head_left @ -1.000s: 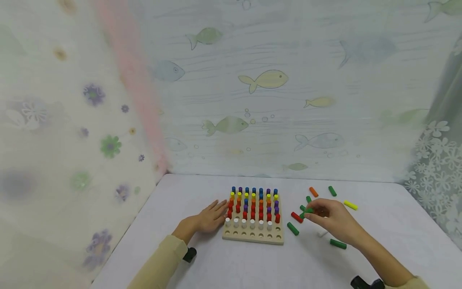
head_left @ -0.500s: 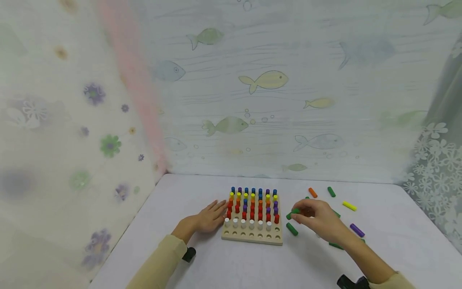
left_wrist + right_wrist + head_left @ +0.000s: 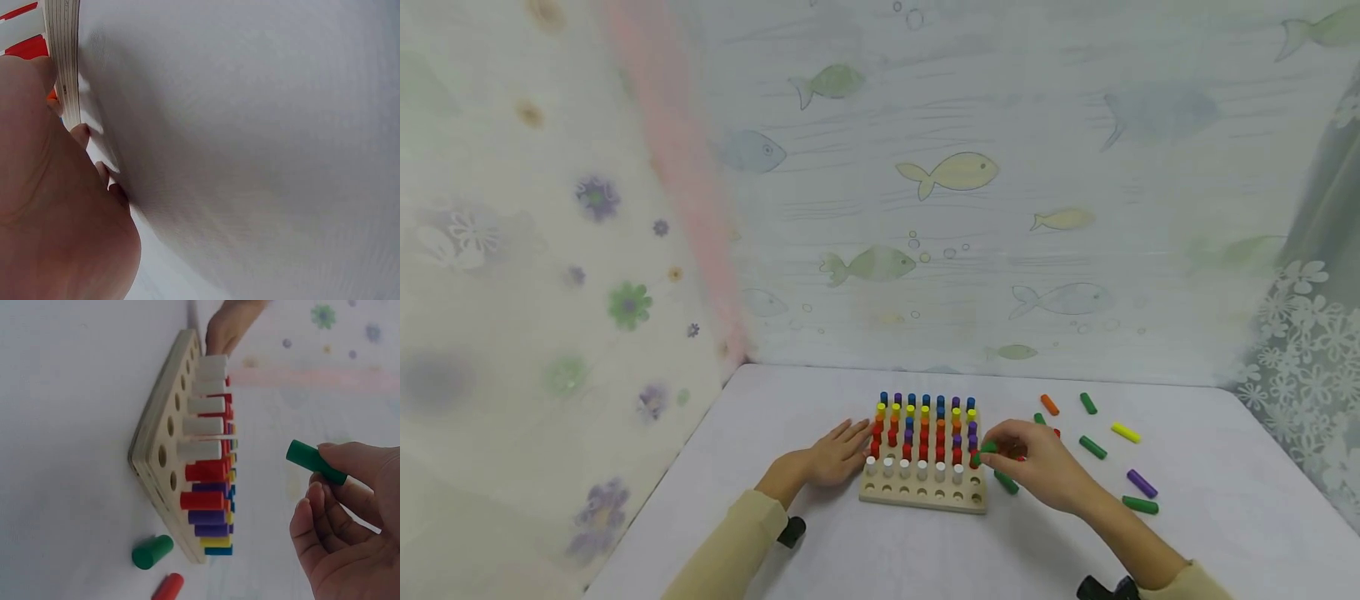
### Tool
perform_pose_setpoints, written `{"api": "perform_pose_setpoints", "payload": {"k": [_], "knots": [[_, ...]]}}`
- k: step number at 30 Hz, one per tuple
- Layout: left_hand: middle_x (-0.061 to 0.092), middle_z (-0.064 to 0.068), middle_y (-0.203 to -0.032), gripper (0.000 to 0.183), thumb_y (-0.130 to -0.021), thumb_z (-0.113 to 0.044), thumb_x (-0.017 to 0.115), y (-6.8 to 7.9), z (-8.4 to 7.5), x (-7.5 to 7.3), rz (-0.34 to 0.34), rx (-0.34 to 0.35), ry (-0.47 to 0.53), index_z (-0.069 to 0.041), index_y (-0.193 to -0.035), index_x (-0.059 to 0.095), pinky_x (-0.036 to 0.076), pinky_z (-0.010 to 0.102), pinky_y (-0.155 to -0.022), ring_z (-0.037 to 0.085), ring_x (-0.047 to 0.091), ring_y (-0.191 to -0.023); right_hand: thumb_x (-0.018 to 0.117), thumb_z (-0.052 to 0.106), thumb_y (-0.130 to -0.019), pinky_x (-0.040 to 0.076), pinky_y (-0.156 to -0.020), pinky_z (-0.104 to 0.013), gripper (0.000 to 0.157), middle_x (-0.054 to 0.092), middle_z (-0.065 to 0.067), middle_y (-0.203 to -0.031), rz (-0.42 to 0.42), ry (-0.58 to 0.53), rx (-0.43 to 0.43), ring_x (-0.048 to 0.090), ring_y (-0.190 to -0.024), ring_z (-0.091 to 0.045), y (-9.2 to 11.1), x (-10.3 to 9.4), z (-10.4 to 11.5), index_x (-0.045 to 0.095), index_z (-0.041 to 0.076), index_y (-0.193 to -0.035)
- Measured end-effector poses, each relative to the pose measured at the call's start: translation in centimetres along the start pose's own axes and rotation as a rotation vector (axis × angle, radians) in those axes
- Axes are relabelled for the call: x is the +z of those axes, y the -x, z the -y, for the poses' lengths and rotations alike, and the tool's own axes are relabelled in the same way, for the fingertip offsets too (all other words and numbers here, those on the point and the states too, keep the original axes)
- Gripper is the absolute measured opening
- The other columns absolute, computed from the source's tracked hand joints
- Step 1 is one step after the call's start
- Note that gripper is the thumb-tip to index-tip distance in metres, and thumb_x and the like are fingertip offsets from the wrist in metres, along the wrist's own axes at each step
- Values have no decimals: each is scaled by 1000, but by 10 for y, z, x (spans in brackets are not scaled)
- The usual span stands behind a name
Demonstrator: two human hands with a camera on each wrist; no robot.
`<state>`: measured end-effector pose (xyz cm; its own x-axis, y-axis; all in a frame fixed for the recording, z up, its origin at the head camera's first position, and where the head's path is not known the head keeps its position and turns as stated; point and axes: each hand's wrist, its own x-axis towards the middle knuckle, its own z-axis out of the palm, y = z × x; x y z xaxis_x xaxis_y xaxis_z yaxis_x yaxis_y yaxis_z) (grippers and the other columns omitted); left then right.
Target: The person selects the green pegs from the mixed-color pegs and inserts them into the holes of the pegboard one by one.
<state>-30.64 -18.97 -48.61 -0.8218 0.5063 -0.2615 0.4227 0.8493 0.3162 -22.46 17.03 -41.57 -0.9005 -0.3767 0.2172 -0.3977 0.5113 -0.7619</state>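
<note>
Between thumb and fingertips, my right hand (image 3: 1037, 462) pinches a green peg (image 3: 306, 456); the peg is tilted and raised beside the right edge of the pegboard. The wooden pegboard (image 3: 921, 500) carries upright rows of blue, purple, yellow, orange and red pegs, with white pegs (image 3: 906, 469) toward the front. Its front row of holes is bare, as is the rightmost hole of the white row. My left hand (image 3: 833, 455) lies with fingers extended against the board's left side, thumb at the wooden edge in the left wrist view.
Loose pegs lie right of the board: an orange peg (image 3: 1049, 405), a yellow peg (image 3: 1126, 432), a purple peg (image 3: 1142, 483) and several green ones. One green peg (image 3: 152, 552) and a red peg (image 3: 167, 588) lie close to the board. A fish-patterned curtain (image 3: 955, 250) hangs behind the table.
My right hand has moved left with the green peg, from among the loose pegs to the board's right edge, uncovering purple and green pegs behind it. My left hand stays in place.
</note>
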Motion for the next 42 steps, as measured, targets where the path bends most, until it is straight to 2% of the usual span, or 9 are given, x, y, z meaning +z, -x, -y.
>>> {"api": "perform_pose_setpoints", "payload": {"k": [10, 20, 30, 36, 42], "knots": [[15, 8, -172, 61, -112, -36, 33, 8, -9, -10, 33, 5, -34, -10, -165, 17, 11, 50, -127, 34, 7, -158, 74, 17, -95, 56, -75, -25, 14, 68, 6, -92, 14, -4, -43, 61, -82, -11, -10, 19, 6, 73, 8, -106], [17, 10, -171, 61, -112, -35, 34, 6, -8, -8, 28, 7, -28, -9, -164, 18, 12, 51, -127, 36, 8, -158, 75, 17, -94, 56, -71, -25, 14, 65, 7, -90, 32, -11, -37, 60, -80, -12, -17, 32, 12, 73, 9, -105], [17, 9, -171, 61, -112, -35, 33, 5, -6, -6, 11, 13, -24, -10, -165, 18, 13, 51, -127, 36, 8, -158, 75, 16, -94, 51, -64, -22, 9, 64, 5, -86, 47, -31, -82, 56, -75, -10, -25, 46, 8, 73, 10, -101], [19, 10, -171, 60, -111, -34, 36, 5, -7, -7, 9, 15, -21, -9, -164, 20, 15, 51, -126, 36, 9, -158, 74, 14, -95, 52, -67, -23, 8, 64, 5, -87, 58, -53, -120, 56, -76, -9, -27, 56, 6, 73, 8, -100], [17, 10, -171, 60, -112, -34, 33, 4, -6, -7, 18, 14, -30, -9, -164, 19, 13, 51, -127, 36, 8, -158, 74, 14, -94, 52, -68, -22, 8, 64, 7, -87, 57, -6, -122, 56, -77, -8, -32, 67, 8, 74, 9, -100]]}}
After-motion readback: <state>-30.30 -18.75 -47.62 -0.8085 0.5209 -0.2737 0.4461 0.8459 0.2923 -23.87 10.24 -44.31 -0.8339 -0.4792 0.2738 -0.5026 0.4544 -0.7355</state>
